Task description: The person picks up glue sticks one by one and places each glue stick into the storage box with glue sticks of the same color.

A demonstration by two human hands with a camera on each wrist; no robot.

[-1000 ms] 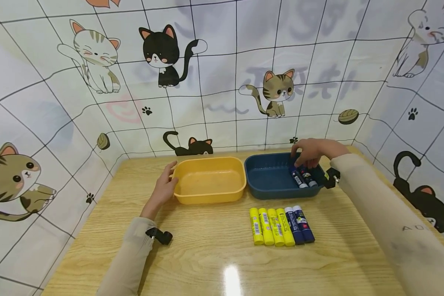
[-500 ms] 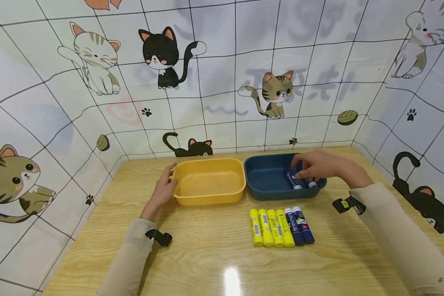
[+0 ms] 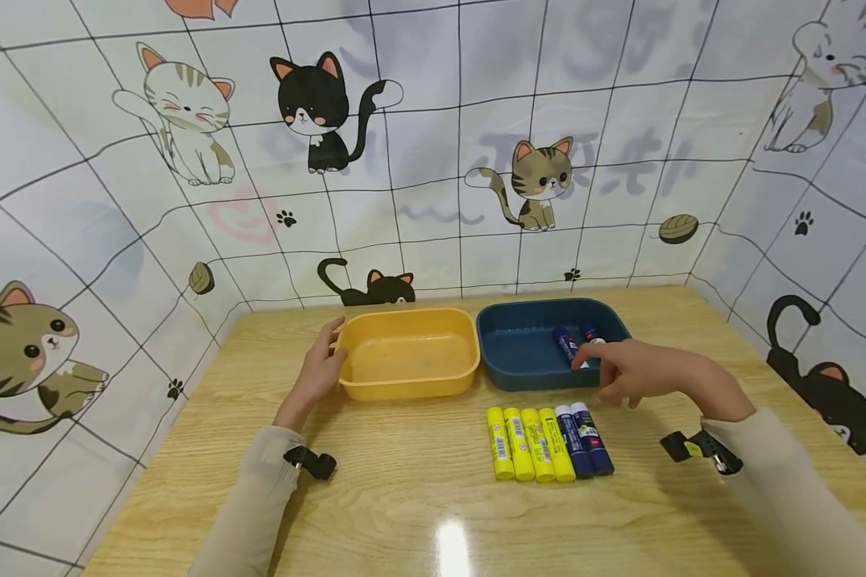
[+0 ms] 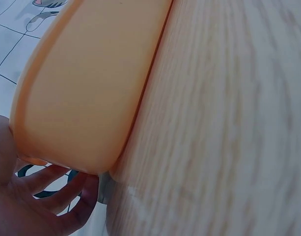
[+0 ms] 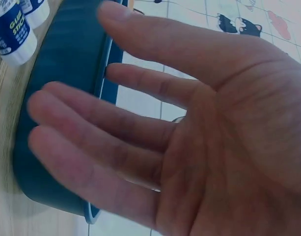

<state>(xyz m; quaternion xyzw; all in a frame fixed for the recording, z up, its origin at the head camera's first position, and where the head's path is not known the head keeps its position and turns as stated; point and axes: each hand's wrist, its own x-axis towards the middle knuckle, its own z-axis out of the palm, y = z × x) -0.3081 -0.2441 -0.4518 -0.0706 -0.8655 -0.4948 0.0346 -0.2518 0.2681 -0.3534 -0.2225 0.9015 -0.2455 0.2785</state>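
Note:
My left hand (image 3: pixel 320 367) rests against the left end of a yellow plastic tray (image 3: pixel 407 390), fingers loosely bent; the left wrist view has its fingers (image 4: pixel 81 196) touching the tray's outer end. Empty, my right hand (image 3: pixel 638 370) hovers over the front right corner of a dark blue tray (image 3: pixel 527 378), fingers apart and relaxed. Two navy glue sticks (image 3: pixel 564 342) lie inside the blue tray, partly hidden by that hand. In front of it, several yellow glue sticks (image 3: pixel 532 442) and two navy glue sticks with white caps (image 3: pixel 584 441) lie side by side.
Both trays stand side by side near the back edge of a wooden table (image 3: pixel 375 497). Behind and along the sides, a white gridded wall covering (image 3: pixel 433 160) with cartoon cats closes off the space.
My right hand has let go of a navy glue stick inside the blue tray, then drawn back toward the front right. That stick now lies farther left. My left hand has stayed put.

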